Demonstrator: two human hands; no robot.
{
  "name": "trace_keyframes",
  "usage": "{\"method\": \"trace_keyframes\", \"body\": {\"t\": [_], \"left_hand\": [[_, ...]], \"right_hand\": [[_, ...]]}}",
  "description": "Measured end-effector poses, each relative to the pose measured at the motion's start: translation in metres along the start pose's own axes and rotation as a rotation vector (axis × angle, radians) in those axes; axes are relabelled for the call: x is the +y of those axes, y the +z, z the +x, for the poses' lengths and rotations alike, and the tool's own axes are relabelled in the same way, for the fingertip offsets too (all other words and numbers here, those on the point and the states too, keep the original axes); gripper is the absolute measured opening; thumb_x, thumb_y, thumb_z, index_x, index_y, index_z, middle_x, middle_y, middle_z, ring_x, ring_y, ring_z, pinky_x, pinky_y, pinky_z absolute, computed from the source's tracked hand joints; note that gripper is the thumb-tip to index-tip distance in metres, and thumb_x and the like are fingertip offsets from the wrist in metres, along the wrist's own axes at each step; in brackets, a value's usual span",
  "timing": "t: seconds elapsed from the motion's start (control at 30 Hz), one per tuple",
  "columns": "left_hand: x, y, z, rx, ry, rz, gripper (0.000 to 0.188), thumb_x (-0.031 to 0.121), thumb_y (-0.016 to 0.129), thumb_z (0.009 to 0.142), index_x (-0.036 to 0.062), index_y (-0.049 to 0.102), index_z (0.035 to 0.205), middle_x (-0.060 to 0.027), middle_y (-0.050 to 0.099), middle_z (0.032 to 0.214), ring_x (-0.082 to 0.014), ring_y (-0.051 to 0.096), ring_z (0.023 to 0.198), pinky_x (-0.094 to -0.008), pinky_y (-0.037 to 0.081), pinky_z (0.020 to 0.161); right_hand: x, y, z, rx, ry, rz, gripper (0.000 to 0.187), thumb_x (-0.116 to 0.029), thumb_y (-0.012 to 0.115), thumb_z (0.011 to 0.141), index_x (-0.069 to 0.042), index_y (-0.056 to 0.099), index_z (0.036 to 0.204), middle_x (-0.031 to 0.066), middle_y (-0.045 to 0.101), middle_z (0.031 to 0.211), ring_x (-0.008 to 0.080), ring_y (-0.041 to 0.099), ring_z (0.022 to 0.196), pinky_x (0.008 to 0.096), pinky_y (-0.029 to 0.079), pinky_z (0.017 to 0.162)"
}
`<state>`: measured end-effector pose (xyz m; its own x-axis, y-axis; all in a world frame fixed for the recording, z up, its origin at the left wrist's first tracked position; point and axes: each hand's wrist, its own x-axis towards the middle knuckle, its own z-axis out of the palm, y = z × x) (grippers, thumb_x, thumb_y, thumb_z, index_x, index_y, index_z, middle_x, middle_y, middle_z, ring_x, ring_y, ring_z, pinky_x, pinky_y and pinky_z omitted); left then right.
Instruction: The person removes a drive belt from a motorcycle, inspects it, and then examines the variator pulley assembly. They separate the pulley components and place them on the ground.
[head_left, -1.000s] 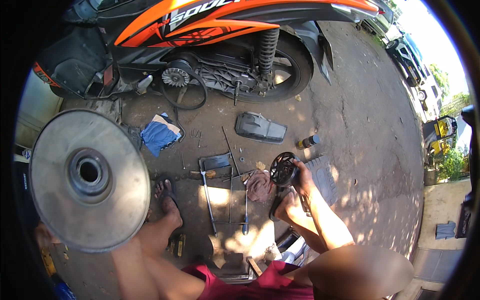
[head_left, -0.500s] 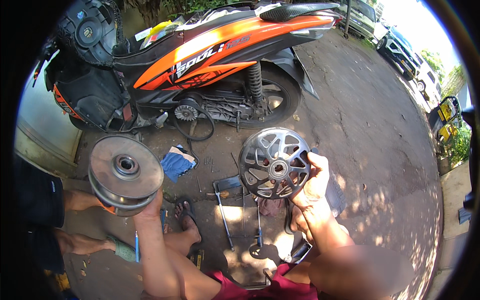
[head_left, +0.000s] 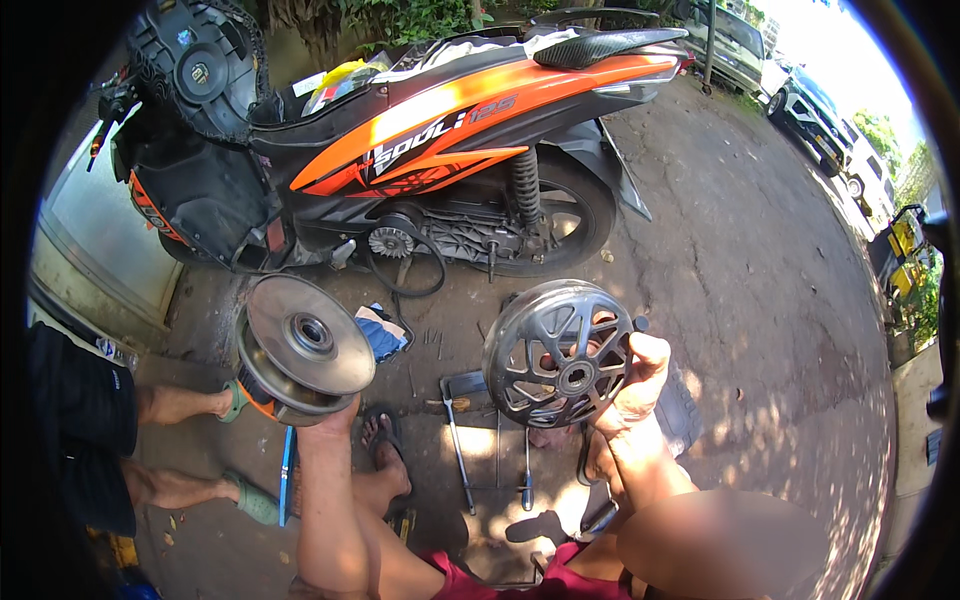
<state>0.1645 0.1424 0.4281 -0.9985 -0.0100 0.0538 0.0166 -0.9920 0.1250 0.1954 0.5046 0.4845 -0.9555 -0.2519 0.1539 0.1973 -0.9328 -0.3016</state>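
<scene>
In my left hand (head_left: pixel 328 424) is a metal driven pulley (head_left: pixel 268 312), held from below with my fingers mostly hidden behind it. Its two round plates have a gap between them, and a hub with a bore sits in the middle. An orange part shows at its underside. My right hand (head_left: pixel 638 390) grips a clutch bell (head_left: pixel 572 362) by its right edge. The bell is dark, shiny metal with cut-out spokes and a centre hub, tilted so its side wall shows. A small dark round piece (head_left: pixel 641 324) shows by my right fingertips. The two parts are apart.
An orange and black scooter (head_left: pixel 430 130) stands across the far side, its drive housing uncovered and a belt (head_left: pixel 440 262) hanging there. A blue cloth (head_left: pixel 382 335), a long-handled wrench (head_left: pixel 458 450) and a screwdriver (head_left: pixel 527 490) lie on the ground. Another person's legs (head_left: pixel 180 405) are at left.
The pulley has moved right in the view and tilted, its flat face turning toward the right. The clutch bell has tipped, showing more of its side wall. The whole view has shifted slightly.
</scene>
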Motion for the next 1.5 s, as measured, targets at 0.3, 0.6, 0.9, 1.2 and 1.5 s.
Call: {"method": "trace_keyframes", "body": {"t": [0.3, 0.6, 0.9, 1.2, 1.5], "left_hand": [[-0.006, 0.004, -0.002, 0.002, -0.059, 0.000, 0.037, 0.028, 0.058, 0.099, 0.0036, 0.061, 0.126, -0.0130, 0.064, 0.131, -0.0288, 0.058, 0.125, -0.0486, 0.043, 0.112], [-0.002, -0.002, -0.004, -0.001, -0.094, -0.077, 0.037, 0.028, 0.059, 0.097, 0.0032, 0.060, 0.125, -0.0133, 0.065, 0.129, -0.0291, 0.058, 0.123, -0.0487, 0.043, 0.111], [0.000, -0.008, 0.000, 0.018, -0.060, -0.076, 0.039, 0.031, 0.059, 0.098, 0.0057, 0.060, 0.128, -0.0116, 0.064, 0.132, -0.0297, 0.057, 0.126, -0.0510, 0.042, 0.112], [0.002, -0.005, 0.001, -0.056, -0.045, -0.021, 0.041, 0.032, 0.057, 0.099, 0.0056, 0.059, 0.130, -0.0105, 0.062, 0.136, -0.0291, 0.056, 0.128, -0.0509, 0.040, 0.113], [0.011, 0.002, -0.003, 0.178, 0.058, -0.025, 0.041, 0.030, 0.057, 0.099, 0.0034, 0.060, 0.130, -0.0116, 0.062, 0.136, -0.0299, 0.054, 0.130, -0.0513, 0.037, 0.115]], "right_hand": [[0.002, 0.005, -0.005, 0.022, -0.083, -0.096, 0.068, -0.032, 0.063, 0.084, 0.008, 0.049, 0.138, 0.0244, 0.071, 0.109, 0.0456, 0.069, 0.101, 0.0593, 0.056, 0.092], [-0.002, 0.001, 0.005, 0.278, -0.150, 0.052, 0.046, -0.053, 0.056, 0.091, -0.012, 0.072, 0.104, 0.0127, 0.075, 0.092, 0.0283, 0.075, 0.079, 0.0442, 0.064, 0.067], [0.002, 0.007, 0.021, 0.562, -0.229, -0.057, 0.039, -0.049, 0.057, 0.090, -0.015, 0.070, 0.103, 0.0062, 0.073, 0.096, 0.0259, 0.071, 0.079, 0.0460, 0.060, 0.068], [0.006, 0.010, 0.025, 0.691, -0.228, -0.100, 0.045, -0.053, 0.058, 0.088, -0.014, 0.067, 0.108, 0.0074, 0.071, 0.098, 0.0266, 0.069, 0.080, 0.0462, 0.056, 0.068], [0.005, 0.009, 0.027, 0.702, -0.207, -0.042, 0.030, -0.047, 0.064, 0.085, -0.017, 0.062, 0.084, 0.0007, 0.069, 0.081, 0.0175, 0.065, 0.062, 0.0252, 0.049, 0.045]]}}
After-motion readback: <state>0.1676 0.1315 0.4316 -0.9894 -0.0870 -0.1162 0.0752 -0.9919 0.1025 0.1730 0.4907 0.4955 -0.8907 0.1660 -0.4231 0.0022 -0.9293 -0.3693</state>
